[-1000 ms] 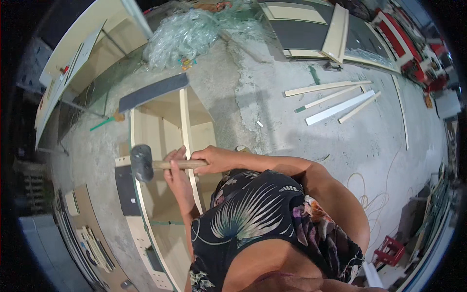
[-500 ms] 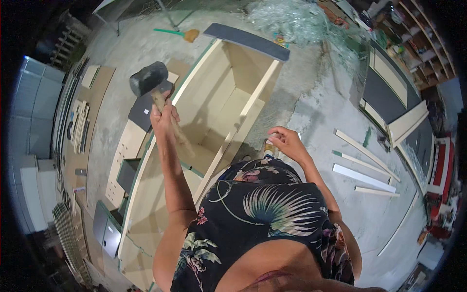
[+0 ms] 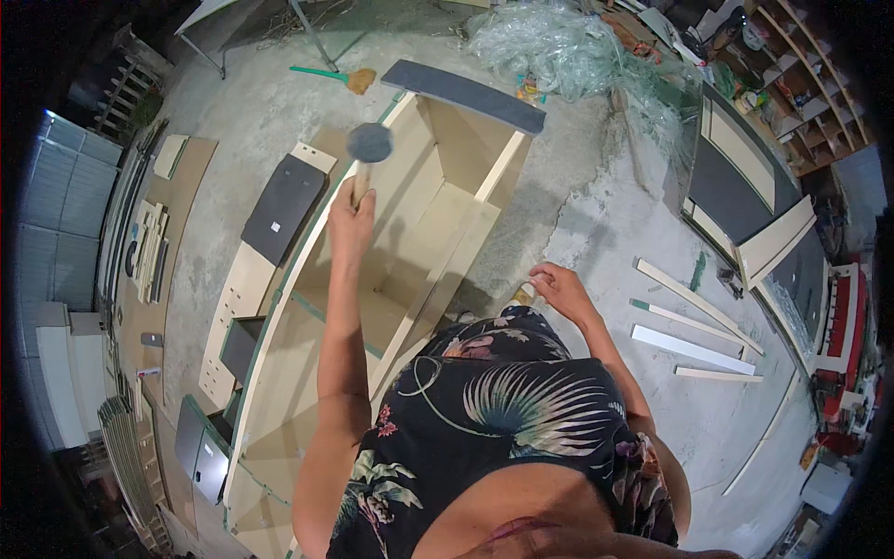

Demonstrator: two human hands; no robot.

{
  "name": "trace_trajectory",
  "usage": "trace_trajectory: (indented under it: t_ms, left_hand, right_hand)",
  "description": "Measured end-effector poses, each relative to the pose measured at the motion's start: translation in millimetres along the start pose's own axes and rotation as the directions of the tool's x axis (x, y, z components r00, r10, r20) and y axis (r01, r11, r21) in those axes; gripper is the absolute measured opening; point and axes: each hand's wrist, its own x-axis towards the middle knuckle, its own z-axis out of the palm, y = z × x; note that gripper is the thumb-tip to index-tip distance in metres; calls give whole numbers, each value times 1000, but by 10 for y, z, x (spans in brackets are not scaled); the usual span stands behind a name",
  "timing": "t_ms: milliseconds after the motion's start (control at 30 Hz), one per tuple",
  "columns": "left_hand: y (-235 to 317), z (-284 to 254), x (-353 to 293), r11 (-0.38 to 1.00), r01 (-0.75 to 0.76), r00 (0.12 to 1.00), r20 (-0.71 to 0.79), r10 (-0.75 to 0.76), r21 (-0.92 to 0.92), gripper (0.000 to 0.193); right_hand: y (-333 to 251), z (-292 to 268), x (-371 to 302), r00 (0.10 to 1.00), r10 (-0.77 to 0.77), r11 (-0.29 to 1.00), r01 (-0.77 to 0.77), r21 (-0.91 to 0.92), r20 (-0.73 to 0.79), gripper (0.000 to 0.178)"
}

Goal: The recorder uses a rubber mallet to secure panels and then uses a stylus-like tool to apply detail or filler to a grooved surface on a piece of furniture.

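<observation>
My left hand [image 3: 351,219] is wrapped round the wooden handle of a rubber mallet [image 3: 370,143]. The mallet's black head points up and away, above the long side of a cream cabinet frame [image 3: 449,222]. That frame lies open side up on the floor, with a dark grey panel [image 3: 466,95] across its far end. To the right of the frame, my right hand [image 3: 561,287] hangs beside my leg with its fingers curled together. Whether anything is in those fingers is hidden.
Left of the frame lie a dark panel [image 3: 284,210] and drilled cream boards [image 3: 228,312]. Several narrow strips [image 3: 694,349] rest on the floor at right. A green-handled broom [image 3: 358,80] and crumpled clear plastic [image 3: 549,47] are at the far side. Shelves [image 3: 810,93] stand at far right.
The mallet has swung right, from outside the frame's left side to over it, with my left hand. My right hand has shifted slightly down and to the right.
</observation>
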Motion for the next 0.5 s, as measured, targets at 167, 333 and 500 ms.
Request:
trace_trajectory:
  t_ms: [167, 333, 500]
  left_hand:
    - [192, 719, 426, 992, -51, 999, 13, 50, 118, 34]
    - [66, 1566, 874, 948, -116, 993, 26, 113, 295, 37]
    - [-110, 2273, 1295, 866, -154, 985, 145, 96, 476, 38]
  right_hand:
    - [669, -370, -109, 971, 207, 978, -201, 60, -116, 21]
    - [1694, -736, -303, 965, 92, 987, -121, -106, -245, 26]
    - [2270, -1102, -523, 917, 322, 936, -345, -62, -236, 28]
